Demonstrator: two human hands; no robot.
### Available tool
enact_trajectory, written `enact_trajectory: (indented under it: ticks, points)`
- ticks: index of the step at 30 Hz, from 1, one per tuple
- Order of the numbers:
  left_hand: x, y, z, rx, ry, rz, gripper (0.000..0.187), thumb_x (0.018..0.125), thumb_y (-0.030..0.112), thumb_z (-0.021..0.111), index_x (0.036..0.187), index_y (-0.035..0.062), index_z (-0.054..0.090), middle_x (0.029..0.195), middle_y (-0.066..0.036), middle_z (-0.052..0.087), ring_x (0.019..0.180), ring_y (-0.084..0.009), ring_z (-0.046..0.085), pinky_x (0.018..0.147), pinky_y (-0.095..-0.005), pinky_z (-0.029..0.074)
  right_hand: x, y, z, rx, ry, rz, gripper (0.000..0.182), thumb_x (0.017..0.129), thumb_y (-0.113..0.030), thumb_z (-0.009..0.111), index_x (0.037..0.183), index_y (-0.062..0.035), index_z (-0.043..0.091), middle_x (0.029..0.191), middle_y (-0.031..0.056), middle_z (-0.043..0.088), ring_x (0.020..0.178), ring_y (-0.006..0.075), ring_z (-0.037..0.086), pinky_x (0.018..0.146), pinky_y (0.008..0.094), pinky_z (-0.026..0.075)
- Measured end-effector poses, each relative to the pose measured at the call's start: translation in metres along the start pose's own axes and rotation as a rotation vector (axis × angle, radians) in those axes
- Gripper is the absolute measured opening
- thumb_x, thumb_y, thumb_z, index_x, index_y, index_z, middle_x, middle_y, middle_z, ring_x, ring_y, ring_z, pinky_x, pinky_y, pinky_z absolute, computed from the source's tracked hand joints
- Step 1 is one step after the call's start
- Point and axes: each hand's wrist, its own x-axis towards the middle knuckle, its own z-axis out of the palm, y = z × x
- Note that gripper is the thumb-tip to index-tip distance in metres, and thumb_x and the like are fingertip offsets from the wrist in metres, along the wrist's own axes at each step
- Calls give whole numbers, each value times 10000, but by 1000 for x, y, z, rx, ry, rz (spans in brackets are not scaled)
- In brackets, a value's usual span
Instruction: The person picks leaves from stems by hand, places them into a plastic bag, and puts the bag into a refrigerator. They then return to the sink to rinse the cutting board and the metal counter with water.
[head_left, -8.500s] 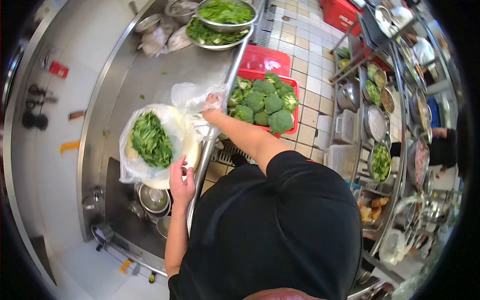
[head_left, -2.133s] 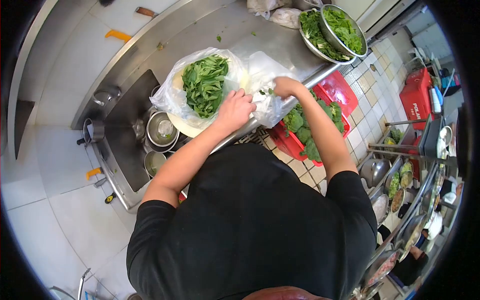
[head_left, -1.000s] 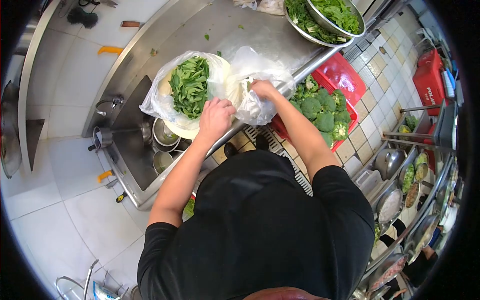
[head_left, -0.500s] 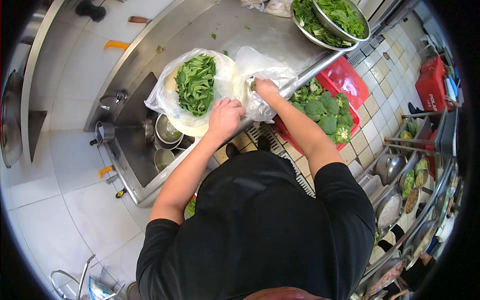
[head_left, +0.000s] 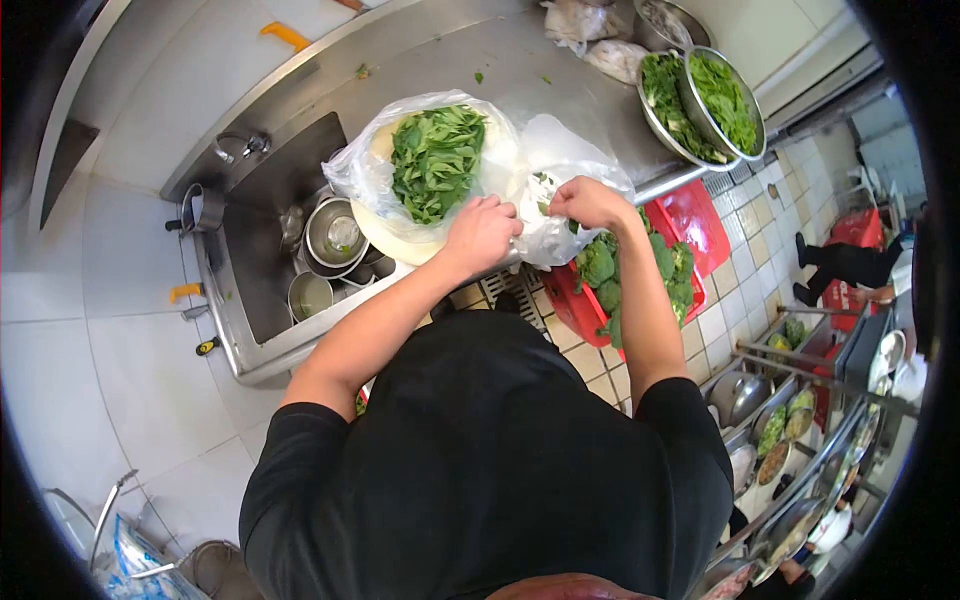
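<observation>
The right hand is pinching the rim of a clear bag, fingers closed on the plastic at the counter's front edge. The left hand is gripping the same bag's near edge, fingers curled shut, just beside the right hand. A few bits of green are showing inside the bag between the hands.

Touching the bag on its left, a second bag is lying open over a pale plate, heaped with greens. Both are sitting on the steel counter.

Left of the plate, a sink is holding steel bowls. Below the right forearm, a red crate of broccoli is standing on the tiled floor. At the counter's far end, two stacked bowls of greens are resting, well apart from the hands.
</observation>
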Motion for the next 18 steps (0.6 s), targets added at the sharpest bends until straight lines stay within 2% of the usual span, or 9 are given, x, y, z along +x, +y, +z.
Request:
enact_trajectory:
  ticks: [1, 4, 6, 8, 10, 13, 16, 18]
  points:
    - [1, 0, 0, -2, 11, 6, 149, 718, 115, 584, 803, 141, 704, 915, -15, 640, 932, -236, 573, 839, -388, 440, -7, -17, -3, 17, -25, -80, 240, 832, -285, 672, 851, -48, 712, 691, 53, 625, 605, 133, 526, 587, 302, 445]
    - [0, 0, 10, -19, 19, 35, 145, 723, 124, 589, 801, 148, 709, 905, -20, 634, 922, -235, 580, 821, -391, 453, 1, -84, -3, 16, 120, -293, 263, 859, -286, 643, 857, -29, 699, 686, 60, 633, 577, 144, 498, 571, 314, 426]
    - [0, 3, 11, -22, 36, 62, 146, 733, 117, 578, 789, 144, 710, 870, -34, 627, 900, -247, 583, 802, -400, 459, 38, -126, 7, -108, 212, -423, 258, 858, -261, 635, 908, -16, 698, 720, 80, 655, 634, 143, 579, 607, 310, 462]
    - [1, 2, 14, -74, 45, 84, 163, 747, 95, 546, 756, 139, 703, 825, -48, 615, 884, -258, 578, 787, -402, 453, 80, -154, 21, 56, -9, -257, 277, 837, -269, 647, 979, -40, 713, 803, 127, 696, 764, 214, 675, 684, 349, 515]
    - [1, 4, 10, -66, 92, 90, 165, 744, 92, 547, 755, 140, 705, 818, -56, 611, 879, -260, 578, 783, -403, 453, 109, -168, 37, -449, 312, -505, 277, 820, -237, 641, 1040, -91, 727, 877, 149, 716, 880, 289, 694, 782, 390, 536]
    - [1, 3, 10, -83, 154, 82, 163, 746, 97, 551, 759, 141, 707, 816, -58, 610, 880, -260, 580, 784, -401, 453, 100, -186, 30, -334, 290, -372, 310, 803, -198, 638, 1089, -106, 717, 953, 175, 709, 901, 347, 669, 838, 405, 524]
    - [2, 3, 10, -108, 101, 79, 165, 739, 93, 561, 780, 136, 715, 844, -58, 625, 897, -263, 586, 796, -404, 458, 98, -176, 20, -381, 357, -481, 323, 778, -127, 614, 1082, -92, 719, 971, 173, 712, 921, 332, 673, 854, 388, 521]
    - [3, 2, 9, -116, 27, 50, 177, 720, 73, 574, 805, 124, 720, 896, -57, 651, 923, -267, 589, 814, -415, 466, 89, -157, 14, -196, 405, -600, 295, 766, -101, 598, 1030, -69, 725, 930, 150, 721, 871, 307, 682, 831, 384, 527]
